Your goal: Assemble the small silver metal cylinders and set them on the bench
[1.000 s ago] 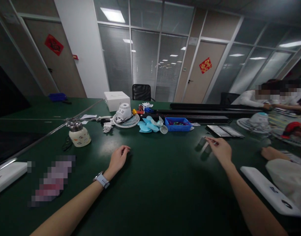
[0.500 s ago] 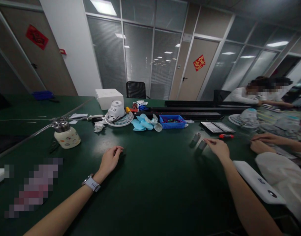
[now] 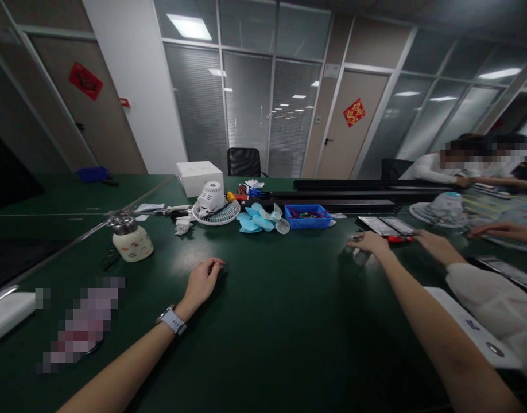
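Observation:
My left hand rests on the green table, a watch on its wrist, fingers loosely bent with a gap by the thumb and nothing held. Farther right, my right hand reaches over two short grey cylinders that look like batteries. Its fingers close around the top of the farther battery, which they partly hide. The nearer battery stands upright just below that hand. A red screwdriver lies beyond my right hand, and a co-worker's hand reaches to it.
Pale blue fan blades, a blue tray of small parts and a white fan body line the back. A cream jar stands left. A white panel lies right, beside a co-worker's sleeve.
My right hand has shifted from the nearer battery to the farther one. The co-worker's hand has moved left to the screwdriver. My left hand stays on the table; the view has turned slightly left.

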Available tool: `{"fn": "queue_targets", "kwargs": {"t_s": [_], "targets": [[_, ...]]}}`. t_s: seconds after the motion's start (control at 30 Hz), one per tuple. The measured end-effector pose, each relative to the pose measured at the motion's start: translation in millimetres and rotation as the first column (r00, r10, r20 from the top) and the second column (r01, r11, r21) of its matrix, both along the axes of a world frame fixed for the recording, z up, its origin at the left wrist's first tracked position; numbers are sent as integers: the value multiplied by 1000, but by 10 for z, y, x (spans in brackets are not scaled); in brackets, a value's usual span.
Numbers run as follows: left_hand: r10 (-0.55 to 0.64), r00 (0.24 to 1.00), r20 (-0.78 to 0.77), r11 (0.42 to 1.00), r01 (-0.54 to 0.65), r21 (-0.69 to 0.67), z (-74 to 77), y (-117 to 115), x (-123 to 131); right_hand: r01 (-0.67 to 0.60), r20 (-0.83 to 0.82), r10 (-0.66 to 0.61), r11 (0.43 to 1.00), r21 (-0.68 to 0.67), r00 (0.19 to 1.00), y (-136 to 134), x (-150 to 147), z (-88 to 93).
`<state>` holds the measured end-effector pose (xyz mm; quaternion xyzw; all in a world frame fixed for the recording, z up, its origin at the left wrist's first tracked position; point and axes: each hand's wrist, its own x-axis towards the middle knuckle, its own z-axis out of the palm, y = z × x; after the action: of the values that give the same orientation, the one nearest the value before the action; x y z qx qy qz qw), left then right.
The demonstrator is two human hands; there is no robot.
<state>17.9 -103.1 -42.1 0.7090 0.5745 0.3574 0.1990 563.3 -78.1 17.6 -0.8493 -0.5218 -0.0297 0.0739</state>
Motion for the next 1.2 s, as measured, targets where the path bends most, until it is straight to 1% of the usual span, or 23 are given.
{"fn": "queue_targets", "kwargs": {"t_s": [0.07,0.13,0.2,0.27,0.33,0.4,0.43,0.5,0.53,0.57,0.63,0.73,0.83,0.9,0.97,1.07,1.13,1.2], "targets": [[5,1000,-15,1000,-5,7,-11,6,-5,-12,-15,12,1000,-12,1000,19,-7,51],[4,1000,-24,1000,-4,8,-23,15,-7,-44,-14,44,999,6,999,11,-129,126],[-7,1000,-27,1000,8,10,-31,25,-5,-136,-28,138,989,65,990,0,-420,206],[-14,1000,-26,1000,15,21,-34,29,-1,-290,-105,304,948,133,947,-11,-880,259],[-16,1000,-23,999,16,35,-32,24,5,-451,-248,485,874,181,839,-32,-1452,260],[-12,1000,-13,999,13,40,-26,9,8,-580,-367,608,791,197,704,-76,-2035,208],[-13,1000,-7,999,14,40,-23,-1,9,-636,-411,654,745,201,635,-108,-2298,167],[-18,1000,6,999,18,44,-18,-23,7,-711,-461,710,670,212,532,-182,-2722,68],[-25,1000,12,998,25,52,-15,-35,5,-730,-475,727,645,226,496,-221,-2877,14],[-37,999,19,997,36,68,-12,-46,5,-734,-490,735,633,248,468,-256,-2993,-42],[-84,996,23,989,81,121,2,-72,12,-704,-528,734,637,315,427,-315,-3133,-158],[-190,982,9,960,184,210,49,-121,76,-615,-557,743,646,452,371,-368,-3202,-342],[-265,964,21,933,251,257,116,-165,227,-548,-528,787,608,574,319,-381,-3212,-522],[-295,955,38,926,276,259,157,-176,358,-524,-522,803,588,616,287,-368,-3212,-618],[-307,949,69,931,285,227,194,-164,482,-523,-507,813,575,629,285,-348,-3209,-679],[-305,938,164,950,287,123,255,-118,610,-538,-470,819,572,620,329,-334,-3202,-708],[-295,927,233,955,282,86,298,-89,640,-533,-469,814,579,617,342,-340,-3200,-704],[-278,914,294,960,261,98,324,-76,618,-518,-486,808,587,622,333,-351,-3203,-700]]}}
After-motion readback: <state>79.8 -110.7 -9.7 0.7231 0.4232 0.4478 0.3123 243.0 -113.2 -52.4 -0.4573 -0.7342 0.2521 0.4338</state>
